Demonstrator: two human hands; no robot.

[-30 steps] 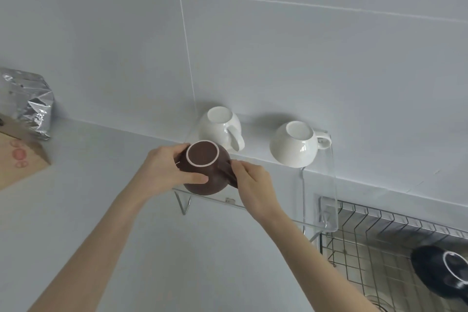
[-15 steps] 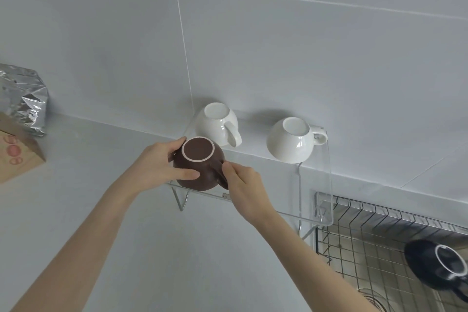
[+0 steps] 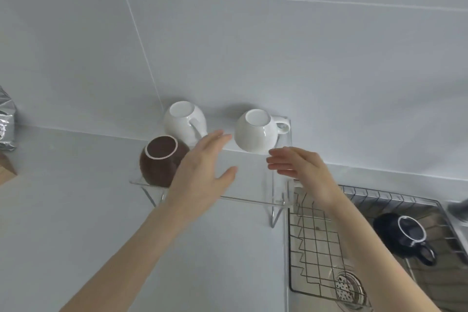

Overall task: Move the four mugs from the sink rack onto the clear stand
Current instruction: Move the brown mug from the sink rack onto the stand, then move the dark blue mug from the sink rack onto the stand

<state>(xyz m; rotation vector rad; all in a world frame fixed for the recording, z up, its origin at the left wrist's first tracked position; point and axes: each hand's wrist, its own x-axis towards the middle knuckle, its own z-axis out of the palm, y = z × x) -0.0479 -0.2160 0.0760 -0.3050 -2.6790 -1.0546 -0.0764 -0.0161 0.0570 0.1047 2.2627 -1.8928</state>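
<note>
Mugs [image 3: 162, 159] untouched (seemingly), hands [image 3: 202, 172] open

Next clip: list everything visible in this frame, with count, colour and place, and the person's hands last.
White mugs: 2, white, upside down at the back of the stand; second one to the right.
Brown mug: 1, brown, upside down at the stand's front left.
Dark mug: 1, navy, lying in the rack.
Stand: 1, clear, on the counter beside the sink.
Rack: 1, wire, in the sink.
Drain: 1, metal, under the rack.
Foil bag: 1, silver, far left.
Left hand: open, empty, over the stand.
Right hand: open, empty, over the stand's right end.
</note>
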